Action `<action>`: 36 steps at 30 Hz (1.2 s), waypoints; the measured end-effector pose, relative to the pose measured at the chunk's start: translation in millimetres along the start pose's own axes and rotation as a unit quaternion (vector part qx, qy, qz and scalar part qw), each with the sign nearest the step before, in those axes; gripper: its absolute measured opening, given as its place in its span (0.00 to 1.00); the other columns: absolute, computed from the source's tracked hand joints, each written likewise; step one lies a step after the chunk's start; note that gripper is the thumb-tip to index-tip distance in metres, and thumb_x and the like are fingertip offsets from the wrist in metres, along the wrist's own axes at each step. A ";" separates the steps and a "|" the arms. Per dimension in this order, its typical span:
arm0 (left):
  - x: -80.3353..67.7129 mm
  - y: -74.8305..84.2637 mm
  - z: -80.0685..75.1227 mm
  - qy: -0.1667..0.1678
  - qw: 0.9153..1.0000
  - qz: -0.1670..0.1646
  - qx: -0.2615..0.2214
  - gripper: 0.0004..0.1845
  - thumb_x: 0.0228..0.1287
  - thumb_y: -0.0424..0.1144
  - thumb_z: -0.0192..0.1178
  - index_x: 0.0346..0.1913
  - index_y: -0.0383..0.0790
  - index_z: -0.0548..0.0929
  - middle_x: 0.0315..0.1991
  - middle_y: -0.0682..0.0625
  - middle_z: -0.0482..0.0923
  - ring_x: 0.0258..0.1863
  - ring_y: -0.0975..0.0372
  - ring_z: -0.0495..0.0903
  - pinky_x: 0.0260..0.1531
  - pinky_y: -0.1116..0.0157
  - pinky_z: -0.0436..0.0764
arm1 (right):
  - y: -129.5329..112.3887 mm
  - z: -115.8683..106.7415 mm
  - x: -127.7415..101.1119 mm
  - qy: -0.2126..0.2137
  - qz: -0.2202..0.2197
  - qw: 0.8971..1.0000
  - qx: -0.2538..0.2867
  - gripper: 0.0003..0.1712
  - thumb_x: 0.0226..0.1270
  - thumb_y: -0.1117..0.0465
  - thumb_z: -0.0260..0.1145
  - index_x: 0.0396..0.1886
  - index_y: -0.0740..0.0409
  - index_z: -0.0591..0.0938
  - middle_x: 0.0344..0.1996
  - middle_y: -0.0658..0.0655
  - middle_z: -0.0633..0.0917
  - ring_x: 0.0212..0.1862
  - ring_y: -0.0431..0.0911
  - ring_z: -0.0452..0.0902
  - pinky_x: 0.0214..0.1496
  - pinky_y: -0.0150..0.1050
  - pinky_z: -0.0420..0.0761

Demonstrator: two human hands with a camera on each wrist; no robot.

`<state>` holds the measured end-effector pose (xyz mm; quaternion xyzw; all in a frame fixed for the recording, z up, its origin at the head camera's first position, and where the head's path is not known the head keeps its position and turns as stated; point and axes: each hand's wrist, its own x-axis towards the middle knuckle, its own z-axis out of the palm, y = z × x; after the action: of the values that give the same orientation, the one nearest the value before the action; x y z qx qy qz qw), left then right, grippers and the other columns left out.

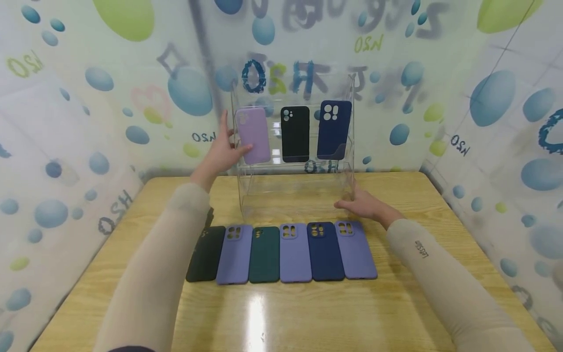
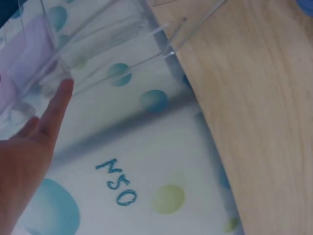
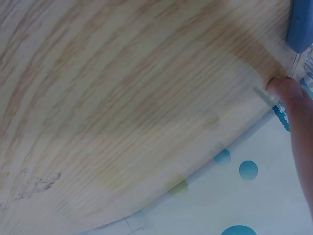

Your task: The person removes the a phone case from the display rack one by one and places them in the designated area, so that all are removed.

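A clear acrylic display rack (image 1: 290, 186) stands at the back of the table. On its upper tier lean a lilac phone case (image 1: 254, 137), a black phone case (image 1: 295, 137) and a navy phone case (image 1: 333, 134). My left hand (image 1: 221, 152) grips the rack's left side, thumb across the front by the lilac case, which appears through the plastic in the left wrist view. Low on the opposite side, my right hand (image 1: 366, 204) holds the rack's edge, its thumb forward and other fingers mostly hidden. The right wrist view catches this hand (image 3: 287, 93) at its edge.
Several phone cases lie in a row before the rack: black (image 1: 204, 256), green (image 1: 264, 256), navy (image 1: 326, 256) and lavender ones (image 1: 295, 256). My left sleeve overlaps the row's left end. A patterned wall covering (image 1: 176, 137) stands behind the wooden table (image 1: 396, 313).
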<state>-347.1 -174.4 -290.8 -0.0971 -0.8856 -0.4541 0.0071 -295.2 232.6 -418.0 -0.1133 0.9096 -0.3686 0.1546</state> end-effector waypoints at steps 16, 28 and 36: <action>-19.9 4.7 3.9 -0.111 0.988 -0.025 -0.105 0.63 0.62 0.21 0.59 0.73 0.77 0.26 0.80 0.41 0.33 0.69 0.36 0.63 0.51 0.43 0.81 | 3.1 -11.1 -3.4 -0.025 0.007 1.000 -0.003 0.69 0.60 0.29 0.62 0.73 0.36 0.18 0.78 0.68 0.39 0.77 0.65 0.44 0.77 0.64 0.49; -27.2 -2.5 3.8 -0.122 0.984 -0.032 -0.123 0.64 0.63 0.22 0.59 0.70 0.84 0.25 0.80 0.45 0.27 0.71 0.35 0.59 0.48 0.41 0.82 | -79.7 -123.3 -8.6 0.097 -0.100 0.990 -0.014 0.56 0.64 0.37 0.64 0.69 0.10 0.29 0.76 0.60 0.57 0.74 0.61 0.58 0.66 0.68 0.66; -30.5 -12.2 1.7 -0.149 0.977 -0.041 -0.146 0.62 0.64 0.26 0.61 0.73 0.75 0.23 0.80 0.45 0.24 0.76 0.42 0.53 0.46 0.42 0.83 | -116.6 -134.7 10.2 0.134 -0.115 0.979 -0.104 0.56 0.63 0.35 0.63 0.74 0.18 0.32 0.74 0.62 0.54 0.60 0.61 0.69 0.61 0.62 0.72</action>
<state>-319.2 -185.1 -304.7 -0.1274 -0.8039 -0.5591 -0.1579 -343.0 233.1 -246.1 -0.1823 0.9363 -0.2992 -0.0243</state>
